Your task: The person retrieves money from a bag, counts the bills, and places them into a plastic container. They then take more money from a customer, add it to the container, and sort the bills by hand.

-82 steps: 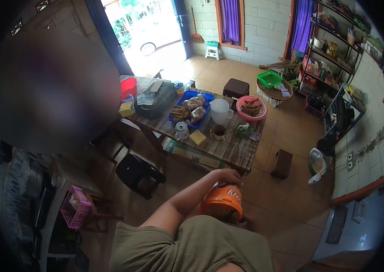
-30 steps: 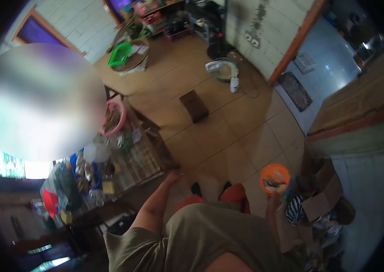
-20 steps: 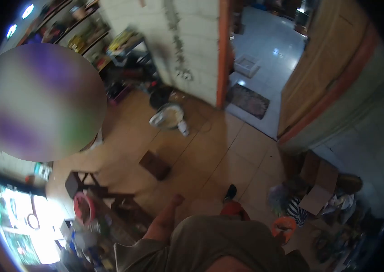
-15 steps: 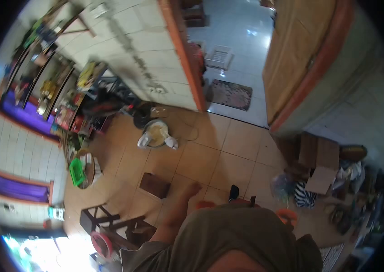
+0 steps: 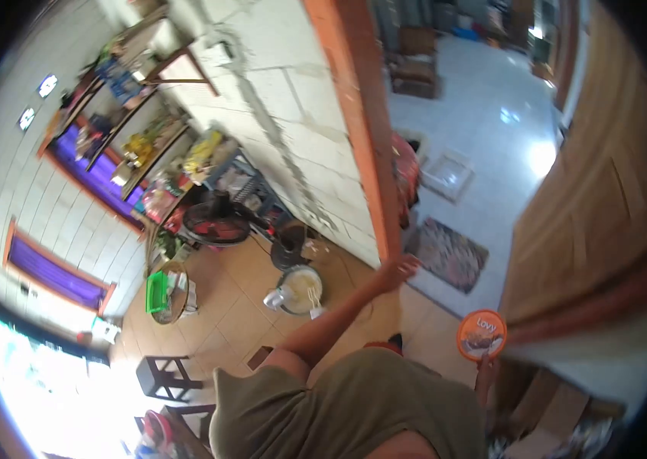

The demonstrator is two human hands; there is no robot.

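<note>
My right hand (image 5: 486,370) grips a round plastic tub (image 5: 482,333) with an orange rim and printed lid reading "Lovy", out to my right near the doorway. The thumb lies over the lid's near edge; the other fingers are hidden beneath. My left arm stretches forward, and the left hand (image 5: 398,272) is by the foot of the orange door frame (image 5: 365,145), fingers apart and nothing in them. In the view, that hand overlaps the lower end of the frame.
Beyond the doorway lies a patterned mat (image 5: 450,256) on pale tiles, beside the wooden door (image 5: 587,222). A basin (image 5: 300,289) sits on the floor near a standing fan (image 5: 216,220). Dark stools (image 5: 167,376) stand at the left. Cardboard boxes (image 5: 545,409) lie at the lower right.
The view has moved closer to the doorway and turned. My left hand has risen forward to the door frame. The tub in my right hand now shows clearly, lifted further forward.
</note>
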